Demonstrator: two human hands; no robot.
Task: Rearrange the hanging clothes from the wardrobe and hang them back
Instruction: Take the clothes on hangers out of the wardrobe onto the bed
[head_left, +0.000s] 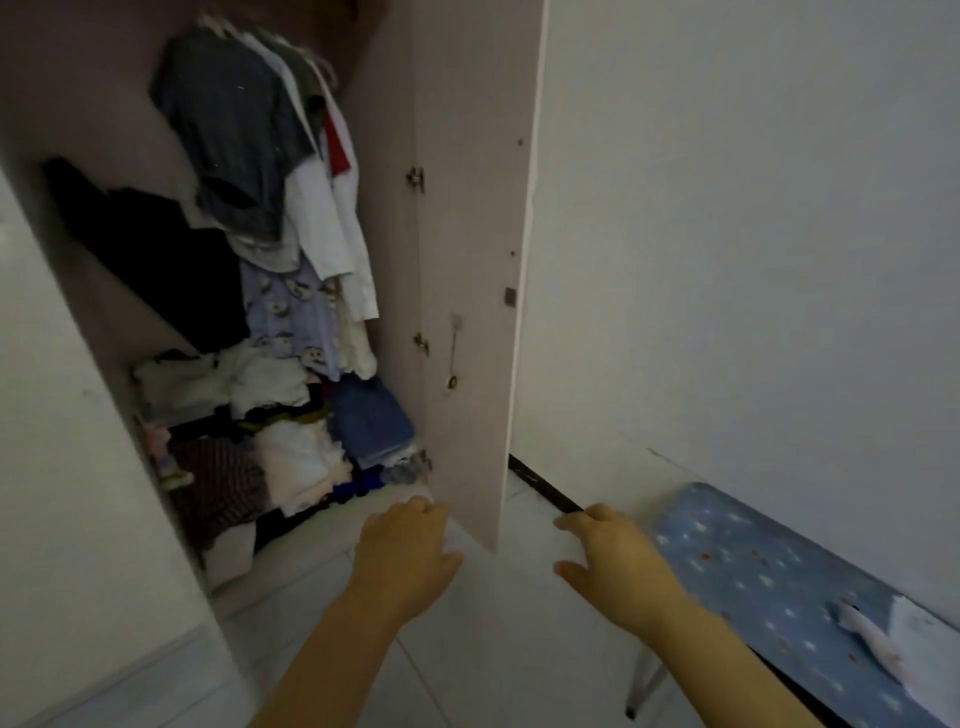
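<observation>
The wardrobe stands open, its pale door swung out toward me. Several garments hang bunched on the rail: a dark grey shirt in front, white shirts behind it, a lilac printed piece below. My left hand is near the door's lower corner, fingers loosely curled, holding nothing. My right hand is to the right of the door, fingers spread, holding nothing. Neither hand touches the clothes.
Folded clothes are piled on the wardrobe floor, with blue denim at the right. A black garment hangs at the left. An ironing board with a blue cover stands at the right against the white wall. Pale tiled floor lies below.
</observation>
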